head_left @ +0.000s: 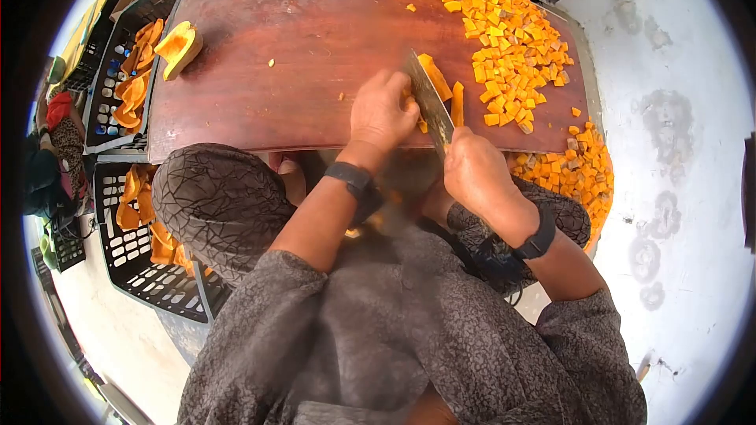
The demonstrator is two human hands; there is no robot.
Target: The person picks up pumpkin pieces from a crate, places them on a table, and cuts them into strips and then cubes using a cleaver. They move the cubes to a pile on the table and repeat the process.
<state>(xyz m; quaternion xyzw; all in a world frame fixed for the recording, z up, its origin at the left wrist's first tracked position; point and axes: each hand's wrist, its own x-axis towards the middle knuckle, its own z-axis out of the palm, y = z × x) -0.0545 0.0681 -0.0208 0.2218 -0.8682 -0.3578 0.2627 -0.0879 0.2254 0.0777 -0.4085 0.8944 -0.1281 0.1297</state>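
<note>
My right hand (479, 171) is wrapped around the handle of a wide-bladed kitchen knife (428, 93), its blade slanting up and left across the red-brown table (315, 47). Close against the blade's left side, my left hand (382, 110) has its fingers curled over a piece of orange pumpkin (423, 123), mostly hidden by the hand and the knife. Just right of the blade lie a cut pumpkin slab (435, 77) and a narrow pumpkin strip (457, 105). Farther right spreads a heap of pumpkin cubes (508, 55).
A pumpkin chunk (179, 49) sits at the table's left edge. Black crates (101, 122) with pumpkin pieces stand to the left, one lower crate (169, 293) near my knee. More cubes (579, 181) fill a container at lower right. A white wall (669, 212) bounds the right.
</note>
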